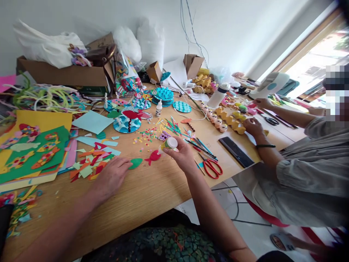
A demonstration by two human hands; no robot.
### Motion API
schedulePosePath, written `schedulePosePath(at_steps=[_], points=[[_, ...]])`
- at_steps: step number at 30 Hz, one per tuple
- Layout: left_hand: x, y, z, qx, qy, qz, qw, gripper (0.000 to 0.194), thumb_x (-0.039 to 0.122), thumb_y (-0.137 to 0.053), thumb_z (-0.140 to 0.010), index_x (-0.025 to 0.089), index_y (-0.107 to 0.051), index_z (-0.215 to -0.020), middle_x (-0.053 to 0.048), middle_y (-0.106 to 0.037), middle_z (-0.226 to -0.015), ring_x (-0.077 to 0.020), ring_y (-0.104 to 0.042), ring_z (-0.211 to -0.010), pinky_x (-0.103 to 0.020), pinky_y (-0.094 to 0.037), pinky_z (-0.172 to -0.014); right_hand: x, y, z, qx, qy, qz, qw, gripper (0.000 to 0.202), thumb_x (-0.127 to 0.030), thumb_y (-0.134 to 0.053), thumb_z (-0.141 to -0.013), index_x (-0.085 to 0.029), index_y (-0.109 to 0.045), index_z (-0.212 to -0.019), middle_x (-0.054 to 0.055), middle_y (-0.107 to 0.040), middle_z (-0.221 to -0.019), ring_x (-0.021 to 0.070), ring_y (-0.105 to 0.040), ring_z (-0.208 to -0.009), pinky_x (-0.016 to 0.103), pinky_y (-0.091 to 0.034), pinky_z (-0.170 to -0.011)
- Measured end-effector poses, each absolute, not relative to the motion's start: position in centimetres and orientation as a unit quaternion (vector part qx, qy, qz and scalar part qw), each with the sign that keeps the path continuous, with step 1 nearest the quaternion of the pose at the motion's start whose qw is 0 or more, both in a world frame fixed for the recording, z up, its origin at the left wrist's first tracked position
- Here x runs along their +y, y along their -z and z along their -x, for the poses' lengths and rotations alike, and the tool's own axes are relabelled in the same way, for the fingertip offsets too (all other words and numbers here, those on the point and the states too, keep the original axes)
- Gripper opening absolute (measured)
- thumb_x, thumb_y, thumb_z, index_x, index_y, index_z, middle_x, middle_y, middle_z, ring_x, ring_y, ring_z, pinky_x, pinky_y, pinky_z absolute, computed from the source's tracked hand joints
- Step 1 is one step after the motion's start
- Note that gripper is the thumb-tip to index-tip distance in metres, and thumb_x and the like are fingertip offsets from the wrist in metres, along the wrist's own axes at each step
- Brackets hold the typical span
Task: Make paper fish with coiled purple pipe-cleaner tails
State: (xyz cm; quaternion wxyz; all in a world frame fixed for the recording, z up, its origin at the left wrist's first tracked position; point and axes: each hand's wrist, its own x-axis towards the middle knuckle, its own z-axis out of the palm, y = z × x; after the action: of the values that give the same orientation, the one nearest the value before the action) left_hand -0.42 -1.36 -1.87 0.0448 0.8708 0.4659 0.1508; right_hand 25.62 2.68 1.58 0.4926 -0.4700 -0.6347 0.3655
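My right hand [181,154] is wrapped round a small glue bottle [169,143], which is tilted with its tip down over a red paper fish [153,157] on the wooden table [141,193]. Left of the fish lies a green paper leaf shape [135,163]. The fingertips of my left hand [114,176] press together at the leaf's left end. Small paper dots [147,138] and a purple beaded piece [164,135] lie just behind the fish.
Paper scraps [92,160] and coloured sheets [62,145] spread at left. Red-handled scissors [212,168], pencils and a black phone [236,151] lie at right. Blue discs [163,96] stand behind. A person's hands [255,129] work over yellow egg-carton pieces [230,122] at right.
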Motion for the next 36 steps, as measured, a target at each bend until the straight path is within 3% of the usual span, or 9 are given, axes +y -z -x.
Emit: schedulePosePath(at_steps=[4, 8, 13, 20, 36], points=[[-0.4, 0.6, -0.9, 0.439, -0.156, -0.884, 0.027, 0.033, 0.022, -0.033, -0.086, 0.020, -0.063, -0.101, -0.008, -0.063, -0.105, -0.0230, -0.055, -0.101, -0.045, -0.039, -0.095, 2.7, -1.3, -26.1, -0.642, -0.362, 0.471, 0.485, 0.023, -0.035, -0.068, -0.066, -0.020, -0.059, -0.081, 0.002, -0.062, -0.084, 0.0196, -0.057, -0.086, 0.030, -0.043, -0.074], [0.5, 0.6, -3.5, 0.404, -0.115, -0.907, 0.028, 0.033, 0.014, -0.036, -0.084, 0.020, -0.063, -0.101, -0.008, -0.064, -0.106, -0.0232, -0.052, -0.105, -0.045, -0.038, -0.095, 2.7, -1.1, -26.2, -0.647, -0.350, 0.483, 0.474, 0.025, -0.035, -0.068, -0.066, -0.020, -0.058, -0.084, 0.000, -0.060, -0.078, 0.0162, -0.055, -0.076, 0.028, -0.042, -0.070], [1.6, 1.5, -6.1, 0.396, -0.067, -0.915, 0.029, 0.039, 0.008, -0.036, -0.083, 0.023, -0.059, -0.111, -0.004, -0.058, -0.121, -0.0233, -0.042, -0.121, -0.045, -0.030, -0.102, 2.7, -1.0, -25.6, -0.667, -0.329, 0.487, 0.458, 0.023, -0.035, -0.067, -0.067, -0.018, -0.057, -0.077, -0.001, -0.059, -0.073, 0.0135, -0.052, -0.070, 0.024, -0.040, -0.066], [2.5, 2.2, -6.7, 0.387, -0.021, -0.920, 0.058, 0.036, 0.010, -0.038, -0.085, 0.024, -0.056, -0.113, -0.001, -0.057, -0.123, -0.0234, -0.038, -0.125, -0.047, -0.023, -0.105, 2.8, -1.2, -25.1, -0.696, -0.297, 0.494, 0.428, 0.017, -0.032, -0.065, -0.068, -0.018, -0.057, -0.076, -0.002, -0.059, -0.071, 0.0125, -0.052, -0.067, 0.022, -0.038, -0.063], [2.3, 2.8, -6.9, 0.387, -0.024, -0.919, 0.076, 0.037, 0.010, -0.035, -0.086, 0.019, -0.055, -0.115, -0.007, -0.059, -0.119, -0.0241, -0.035, -0.127, -0.050, -0.018, -0.105, 3.4, -0.6, -24.8, -0.720, -0.273, 0.488, 0.410, 0.014, -0.029, -0.063, -0.070, -0.017, -0.057, -0.073, -0.001, -0.057, -0.070, 0.0124, -0.051, -0.066, 0.022, -0.037, -0.062]])
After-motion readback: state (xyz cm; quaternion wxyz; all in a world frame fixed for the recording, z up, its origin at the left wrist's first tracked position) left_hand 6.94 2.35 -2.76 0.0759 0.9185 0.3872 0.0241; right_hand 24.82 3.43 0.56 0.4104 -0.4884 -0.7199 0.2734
